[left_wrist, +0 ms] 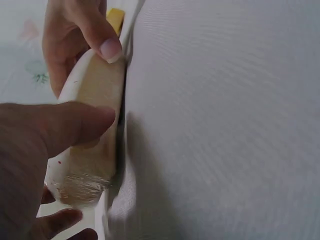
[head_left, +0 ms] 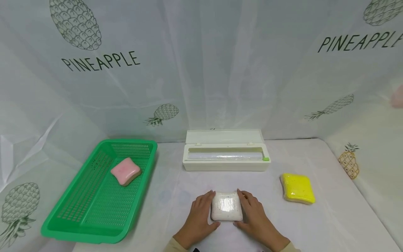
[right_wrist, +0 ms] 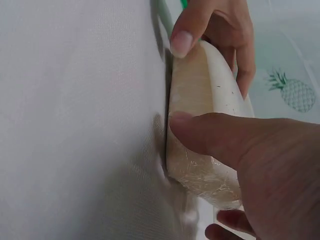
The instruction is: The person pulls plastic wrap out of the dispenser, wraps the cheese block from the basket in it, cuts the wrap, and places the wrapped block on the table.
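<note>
A white pillow-shaped block point(head_left: 226, 207), glossy with clear film, sits on the table between the two hands. Crinkled film point(left_wrist: 85, 187) shows at one end of it in the left wrist view. My left hand point(head_left: 199, 218) grips the block's left side, thumb at the near edge and fingers along the far corner. On the opposite side my right hand point(head_left: 256, 218) holds it the same way. In the right wrist view the right thumb point(right_wrist: 200, 132) presses on the block's pale side face. Both hands' remaining fingers are partly hidden behind the block there.
Behind the block stands a white film dispenser box point(head_left: 225, 166), lid raised, with a film roll point(head_left: 225, 155) inside. A green basket point(head_left: 127, 224) at the left contains a pink block point(head_left: 126, 170). A yellow block point(head_left: 297, 188) lies at the right. A pineapple-print curtain point(head_left: 220, 70) hangs behind.
</note>
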Available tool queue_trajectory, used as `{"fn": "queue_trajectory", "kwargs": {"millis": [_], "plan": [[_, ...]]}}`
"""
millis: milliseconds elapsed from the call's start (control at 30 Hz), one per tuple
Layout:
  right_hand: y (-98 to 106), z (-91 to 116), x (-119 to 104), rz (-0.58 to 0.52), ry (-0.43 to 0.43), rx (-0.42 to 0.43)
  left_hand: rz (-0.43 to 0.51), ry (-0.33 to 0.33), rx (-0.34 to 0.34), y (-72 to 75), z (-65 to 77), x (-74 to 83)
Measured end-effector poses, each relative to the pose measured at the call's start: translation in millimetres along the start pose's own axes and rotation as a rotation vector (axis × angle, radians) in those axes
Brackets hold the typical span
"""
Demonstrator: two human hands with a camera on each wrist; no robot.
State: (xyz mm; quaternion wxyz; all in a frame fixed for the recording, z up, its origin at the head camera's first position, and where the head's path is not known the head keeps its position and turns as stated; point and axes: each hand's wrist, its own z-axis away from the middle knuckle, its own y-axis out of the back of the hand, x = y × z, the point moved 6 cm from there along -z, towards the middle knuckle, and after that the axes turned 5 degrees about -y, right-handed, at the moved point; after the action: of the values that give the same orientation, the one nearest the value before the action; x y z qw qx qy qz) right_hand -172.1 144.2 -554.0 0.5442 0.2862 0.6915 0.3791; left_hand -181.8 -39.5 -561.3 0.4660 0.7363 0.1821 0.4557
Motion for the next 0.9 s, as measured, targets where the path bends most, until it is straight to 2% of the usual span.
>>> {"fn": "queue_trajectory", "kwargs": {"millis": [200, 400, 633, 800, 900], "plan": [[1.0, 1.9, 3.8, -0.004, -0.002, -0.019, -0.005, 0.003, 0.025, -2.4, -3.2, 0.8], [13.8, 10.3, 14.7, -0.012, -0.033, -0.034, -0.051, -0.038, 0.022, -8.5, -10.3, 15.4], [40.1, 28.8, 43.7, 0.008, -0.080, -0.012, -0.100, -0.130, -0.022, -30.4, -29.2, 51.2], [61.3, 49.3, 65.8, 0.047, -0.063, 0.039, -0.126, -0.186, -0.071, -47.9, -42.2, 79.5], [73.6, 60.4, 79.5, 0.059, -0.098, 0.033, -0.135, -0.223, -0.098, -58.7, -49.0, 95.7]]}}
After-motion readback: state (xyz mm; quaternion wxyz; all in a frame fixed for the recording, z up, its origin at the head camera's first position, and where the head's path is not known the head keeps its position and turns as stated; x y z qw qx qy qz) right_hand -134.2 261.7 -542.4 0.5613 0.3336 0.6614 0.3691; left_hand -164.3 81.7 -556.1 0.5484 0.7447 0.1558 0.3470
